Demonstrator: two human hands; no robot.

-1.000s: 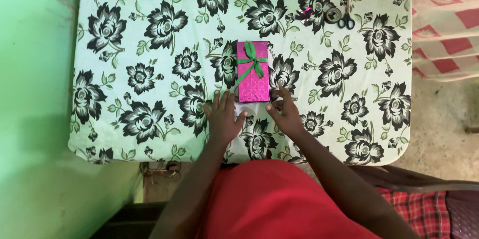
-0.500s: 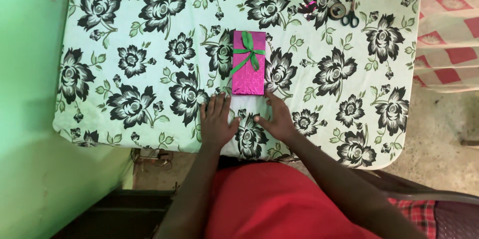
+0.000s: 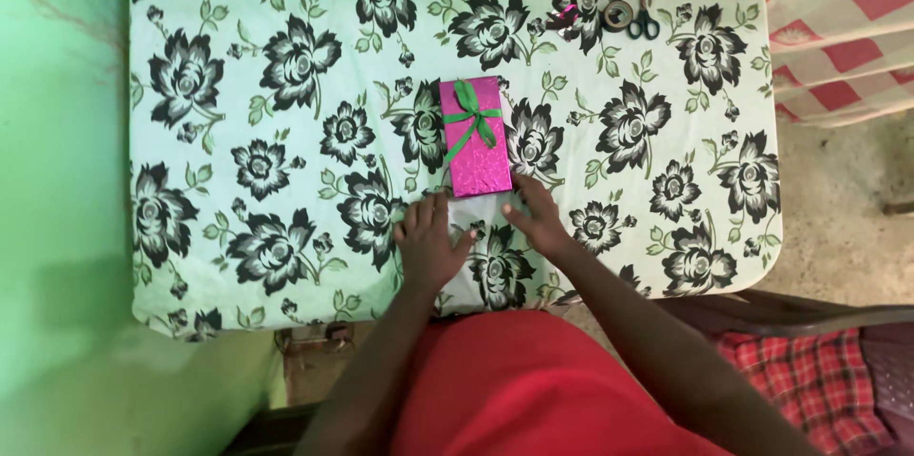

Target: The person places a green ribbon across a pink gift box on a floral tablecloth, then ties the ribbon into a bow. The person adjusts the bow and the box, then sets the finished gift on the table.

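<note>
Pink gift box [image 3: 475, 137] with a green bow [image 3: 470, 118] lies flat mid tabletop [image 3: 286, 56]. Left hand [image 3: 428, 242] and right hand [image 3: 541, 218] rest open just below it, holding nothing. A bump from either could slide it crooked or squash the bow.

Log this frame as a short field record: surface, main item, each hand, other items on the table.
surface: table covered by a pale green cloth with black flowers
main item: pink gift box, lying flat near the middle, tied with a green ribbon in a bow
left hand: flat on the cloth, fingers spread, just short of the box's near end
right hand: on the cloth, fingertips at the box's near right corner
far edge items: tape roll, scissors, a small pink scrap
clothing: red garment
</note>
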